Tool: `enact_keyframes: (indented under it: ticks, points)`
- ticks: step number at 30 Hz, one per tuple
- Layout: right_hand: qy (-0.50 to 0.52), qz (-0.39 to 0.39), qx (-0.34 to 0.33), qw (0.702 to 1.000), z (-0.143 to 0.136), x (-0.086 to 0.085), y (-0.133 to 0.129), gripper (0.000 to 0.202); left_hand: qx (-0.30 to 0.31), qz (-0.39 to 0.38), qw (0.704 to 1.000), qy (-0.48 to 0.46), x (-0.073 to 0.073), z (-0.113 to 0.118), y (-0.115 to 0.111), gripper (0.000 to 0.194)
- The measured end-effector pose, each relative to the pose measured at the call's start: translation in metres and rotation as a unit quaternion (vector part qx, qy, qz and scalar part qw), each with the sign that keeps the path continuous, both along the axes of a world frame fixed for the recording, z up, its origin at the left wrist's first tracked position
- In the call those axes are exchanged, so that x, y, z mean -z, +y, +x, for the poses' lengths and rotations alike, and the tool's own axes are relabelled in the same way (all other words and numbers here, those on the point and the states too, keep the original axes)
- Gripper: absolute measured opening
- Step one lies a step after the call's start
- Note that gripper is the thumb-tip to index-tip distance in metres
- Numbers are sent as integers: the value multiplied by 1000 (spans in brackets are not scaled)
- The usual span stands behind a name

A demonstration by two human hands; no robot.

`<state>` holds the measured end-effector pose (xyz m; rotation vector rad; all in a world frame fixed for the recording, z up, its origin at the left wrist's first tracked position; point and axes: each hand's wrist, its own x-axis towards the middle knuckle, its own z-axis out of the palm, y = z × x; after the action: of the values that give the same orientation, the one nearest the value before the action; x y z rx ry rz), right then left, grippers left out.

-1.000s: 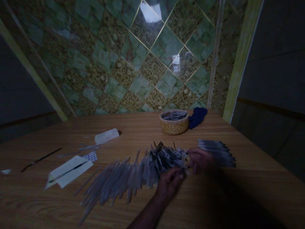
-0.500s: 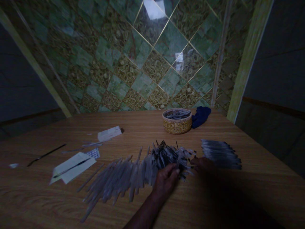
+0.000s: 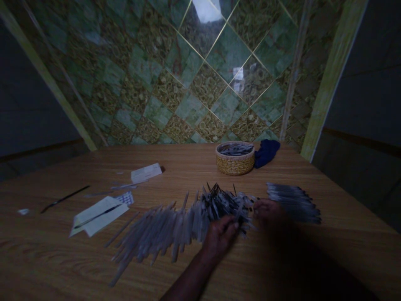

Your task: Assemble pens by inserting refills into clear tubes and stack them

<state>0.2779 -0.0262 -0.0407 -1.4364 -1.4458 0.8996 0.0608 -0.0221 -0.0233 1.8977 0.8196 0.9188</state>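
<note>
A long spread of clear pen barrels [image 3: 156,234] lies across the middle of the table, with a heap of dark-tipped pen pieces [image 3: 219,205] at its right end. My left hand [image 3: 219,238] is closed at the near edge of the heap, its thumb and fingers pinched on a pen piece. My right hand [image 3: 266,209] is at the heap's right side, fingers drawn together and dim; what they hold, if anything, is too small to make out. Right of it lies a neat row of dark pens [image 3: 293,202].
A woven basket [image 3: 234,164] of pens stands at the back beside a dark blue cloth [image 3: 266,153]. On the left of the wooden table [image 3: 184,161] lie papers [image 3: 98,215], a white box [image 3: 146,172] and a black pen [image 3: 65,199].
The view has shifted slightly, moving the table items a little to the right. Both hands remain by the heap, with the right fingers slightly more drawn in.
</note>
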Motion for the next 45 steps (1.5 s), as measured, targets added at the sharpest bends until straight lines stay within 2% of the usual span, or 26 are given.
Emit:
enact_keyframes:
  ticks: [3,6,7,10,17,22,28,36,45]
  points:
    - [178,2,-16,984,0,-3,-2,30,14,38,999,26,0,-1,0,28]
    - [354,-5,-35,935,-3,-5,-5,31,19,56,997,53,-2,-1,-2,29]
    - [393,-9,-39,919,-5,-5,-5,31,21,58,996,61,-2,0,-2,30]
    - [437,-23,-40,898,-11,-3,-7,32,27,58,996,66,-4,0,-4,31]
    - [456,-40,-37,888,-24,-2,-8,35,47,33,998,33,-5,0,-5,31]
    - [469,-28,-45,881,-30,-3,-9,36,40,47,997,42,-3,-1,-4,30]
    - [461,-22,-67,885,-32,-7,-8,39,41,66,995,56,-2,-1,-3,31]
    - [472,-15,-58,879,-34,-1,-7,37,51,53,996,60,-6,-2,-6,33]
    - [470,-20,-49,881,-37,-5,-11,40,45,50,996,52,0,-1,-3,32]
